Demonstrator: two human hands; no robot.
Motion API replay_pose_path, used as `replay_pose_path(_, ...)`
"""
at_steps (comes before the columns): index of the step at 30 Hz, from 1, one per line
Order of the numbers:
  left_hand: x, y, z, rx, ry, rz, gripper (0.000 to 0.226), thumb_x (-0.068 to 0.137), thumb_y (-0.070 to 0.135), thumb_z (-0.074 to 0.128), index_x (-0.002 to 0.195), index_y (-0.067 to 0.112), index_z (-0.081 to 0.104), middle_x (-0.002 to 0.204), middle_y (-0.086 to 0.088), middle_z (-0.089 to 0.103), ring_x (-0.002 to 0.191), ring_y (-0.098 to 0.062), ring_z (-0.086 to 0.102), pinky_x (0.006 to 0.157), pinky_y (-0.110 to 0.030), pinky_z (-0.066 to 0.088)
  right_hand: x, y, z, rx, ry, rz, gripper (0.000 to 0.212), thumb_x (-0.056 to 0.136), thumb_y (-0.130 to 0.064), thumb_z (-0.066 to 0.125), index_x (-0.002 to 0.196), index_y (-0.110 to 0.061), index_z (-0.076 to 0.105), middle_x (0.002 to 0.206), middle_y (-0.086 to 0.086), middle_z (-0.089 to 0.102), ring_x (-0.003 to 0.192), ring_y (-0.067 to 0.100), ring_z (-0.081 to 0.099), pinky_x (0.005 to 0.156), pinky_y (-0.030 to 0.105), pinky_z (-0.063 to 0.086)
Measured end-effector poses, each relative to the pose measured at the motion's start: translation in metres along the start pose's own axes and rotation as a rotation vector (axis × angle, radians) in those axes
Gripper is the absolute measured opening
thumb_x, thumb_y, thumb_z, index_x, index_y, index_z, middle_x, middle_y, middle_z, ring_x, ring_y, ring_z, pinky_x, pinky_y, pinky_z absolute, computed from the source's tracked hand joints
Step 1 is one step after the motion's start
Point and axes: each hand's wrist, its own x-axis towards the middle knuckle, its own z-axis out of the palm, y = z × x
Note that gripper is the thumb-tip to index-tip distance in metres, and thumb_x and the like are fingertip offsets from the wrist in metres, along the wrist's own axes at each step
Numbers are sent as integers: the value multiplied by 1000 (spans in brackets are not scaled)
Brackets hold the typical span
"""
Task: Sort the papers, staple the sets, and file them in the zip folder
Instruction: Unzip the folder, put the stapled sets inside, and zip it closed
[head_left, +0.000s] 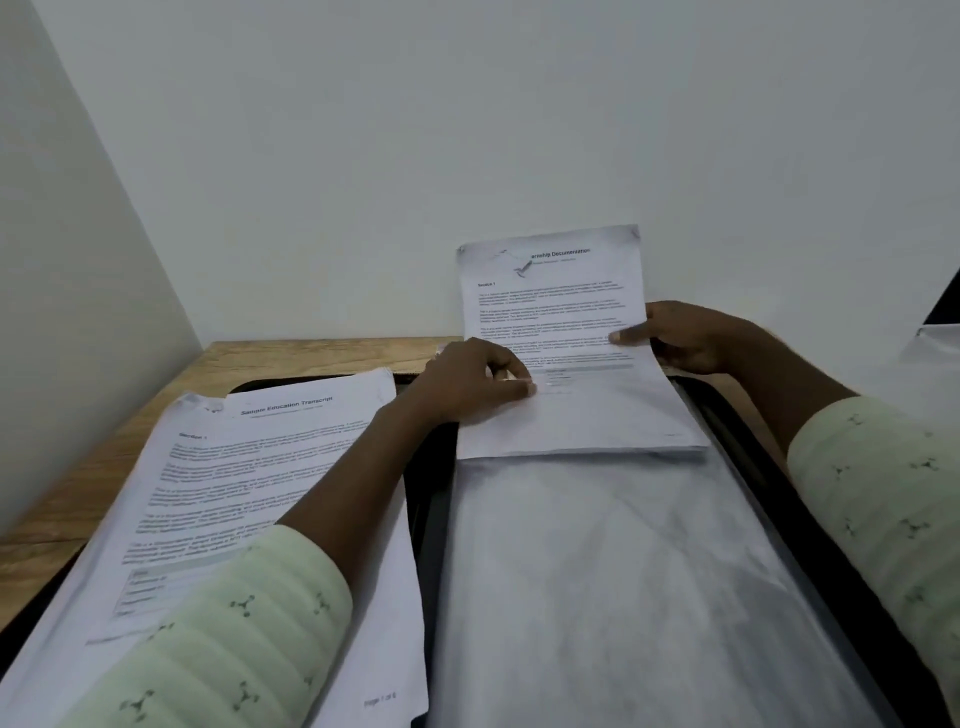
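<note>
A stapled paper set headed "Documentation" (561, 312) stands tilted up at the far end of the open black zip folder (737, 441). My left hand (467, 379) pinches its lower left edge. My right hand (680, 335) grips its right edge, thumb on the page. The set's bottom lies over a translucent white pocket (613, 571) that covers the folder's right half. A second set headed "Sample Education Transcript" (249, 493) lies flat on the folder's left half, partly under my left forearm.
The folder lies on a wooden table (260, 358) set into a corner of white walls. More white paper (935, 343) and a dark object show at the right edge of the view.
</note>
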Motion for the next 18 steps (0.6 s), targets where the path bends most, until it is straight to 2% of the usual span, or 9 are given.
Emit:
replay_pose_path(2, 4, 6, 5, 89, 3, -13, 24, 78, 52, 74, 90, 31, 73, 78, 10, 65, 74, -2, 55, 83, -33, 43, 2, -2, 4, 73, 77, -11, 41, 90, -19, 68, 128, -7, 61, 124, 6, 69, 113, 25, 66, 104, 41, 47)
replay_pose_path(4, 8, 16, 7, 146, -26, -23, 24, 79, 53, 75, 88, 31, 69, 77, 12, 61, 81, -6, 55, 87, -34, 39, 7, -6, 9, 122, 177, -57, 40, 92, -16, 67, 129, -3, 58, 125, 12, 67, 112, 29, 65, 102, 45, 48)
replay_pose_path(6, 15, 26, 10, 158, -82, -15, 20, 80, 48, 76, 80, 31, 65, 78, 12, 61, 84, -10, 55, 87, -35, 41, 10, -9, 11, 124, 229, -82, 40, 92, -7, 65, 131, 0, 56, 127, 15, 64, 111, 32, 64, 99, 46, 50)
replay_pose_path(8, 21, 36, 14, 146, -98, 4, 20, 80, 38, 79, 73, 29, 62, 76, 11, 61, 82, -14, 54, 84, -34, 45, 7, -13, 10, 70, 268, -75, 38, 92, -3, 64, 128, 2, 55, 124, 14, 64, 101, 28, 65, 86, 38, 54)
replay_pose_path(9, 24, 39, 17, 127, -75, 8, 19, 80, 31, 80, 72, 27, 63, 73, 11, 60, 80, -13, 54, 79, -29, 46, 5, -14, 9, 36, 273, -63, 37, 92, -3, 64, 127, 2, 56, 122, 13, 64, 96, 26, 65, 78, 33, 54)
replay_pose_path(11, 26, 41, 21, 73, -24, 18, 16, 79, 22, 81, 75, 19, 67, 68, 10, 57, 70, -9, 52, 63, -14, 41, -1, -14, 5, 13, 210, -14, 34, 92, -5, 64, 126, -3, 58, 120, 10, 66, 96, 24, 65, 74, 30, 55)
replay_pose_path(13, 25, 40, 24, 13, -25, 34, 11, 80, 22, 81, 79, 16, 71, 67, 8, 56, 62, -3, 47, 51, -7, 33, -9, -9, -1, 7, 77, 73, 26, 94, -4, 60, 119, -11, 61, 116, 3, 69, 101, 19, 66, 81, 30, 58)
replay_pose_path(15, 23, 38, 26, -35, -41, 52, 12, 80, 26, 81, 86, 19, 74, 70, 7, 57, 62, -1, 48, 53, -9, 34, -14, -5, -4, 34, -1, 135, 26, 94, -4, 59, 119, -12, 62, 116, 3, 71, 105, 19, 67, 86, 28, 57)
replay_pose_path(18, 25, 35, 28, -24, -28, 89, 12, 79, 30, 81, 87, 26, 73, 70, 10, 57, 65, -2, 49, 64, -22, 39, -8, -6, -2, 91, 82, 86, 34, 92, -20, 66, 124, -10, 61, 117, 7, 71, 105, 22, 68, 79, 30, 60)
